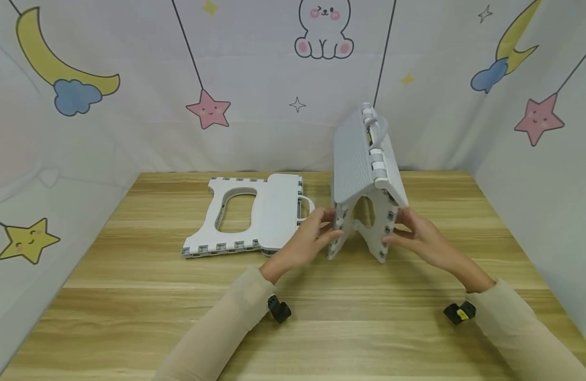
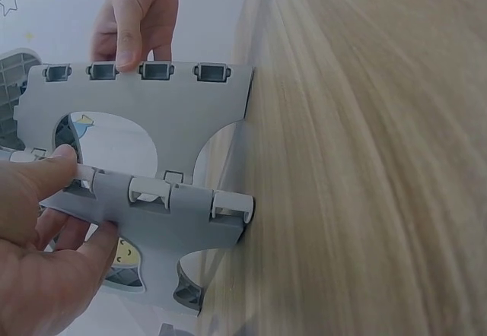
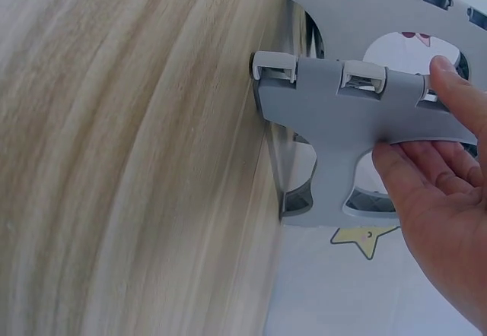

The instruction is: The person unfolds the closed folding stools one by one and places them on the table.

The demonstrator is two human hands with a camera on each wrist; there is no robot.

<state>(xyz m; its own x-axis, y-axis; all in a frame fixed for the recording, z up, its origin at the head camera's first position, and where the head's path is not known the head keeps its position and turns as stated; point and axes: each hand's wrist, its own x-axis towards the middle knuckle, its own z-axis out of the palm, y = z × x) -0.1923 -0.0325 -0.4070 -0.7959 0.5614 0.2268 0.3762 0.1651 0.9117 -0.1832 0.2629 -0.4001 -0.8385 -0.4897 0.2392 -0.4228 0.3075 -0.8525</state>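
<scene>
A grey-and-white folding step stool (image 1: pixel 352 153) stands half folded on its legs, its hinged top peaked like a roof with a carry handle (image 1: pixel 380 132) along the ridge. My left hand (image 1: pixel 308 235) grips the edge of the left leg panel, thumb on the hinged edge in the left wrist view. On the opposite side my right hand (image 1: pixel 423 238) holds the right leg panel (image 3: pixel 335 115), thumb on one face and fingers curled behind it. Both leg panels have oval cutouts and lean toward each other at the top.
A second folding stool (image 1: pixel 278 211), white and folded flat, lies left of the standing one, its loop handle near my left hand. Both rest on a wood-grain table (image 1: pixel 359 338). Behind hangs a white curtain (image 1: pixel 264 137) printed with stars and moons.
</scene>
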